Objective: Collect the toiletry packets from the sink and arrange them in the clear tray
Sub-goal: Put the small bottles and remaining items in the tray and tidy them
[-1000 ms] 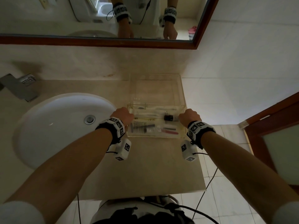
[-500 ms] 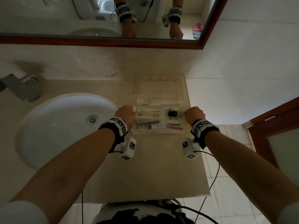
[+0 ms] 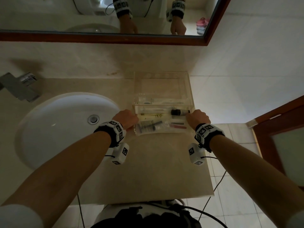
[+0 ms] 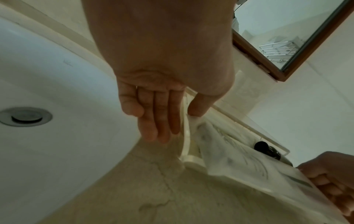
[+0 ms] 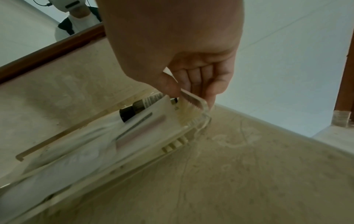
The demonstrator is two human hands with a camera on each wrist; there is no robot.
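Observation:
The clear tray (image 3: 162, 134) sits on the beige counter, right of the sink (image 3: 57, 129). It holds several toiletry packets (image 3: 148, 126), a small dark-capped bottle (image 3: 178, 112) and a flat red packet (image 3: 178, 125). My left hand (image 3: 130, 119) pinches the tray's left wall (image 4: 184, 144), thumb inside and fingers outside. My right hand (image 3: 196, 118) pinches the right wall (image 5: 193, 100) the same way, next to the bottle (image 5: 134, 110). The sink bowl shows no packets.
A square metal faucet (image 3: 19, 88) stands at the back left. A wood-framed mirror (image 3: 98, 14) hangs above the backsplash. The counter ends just right of the tray, with tiled floor and a wooden door (image 3: 279, 137) beyond it.
Both hands keep their grip on the tray walls. The tray has slid a little farther from the counter's front edge, toward the back wall.

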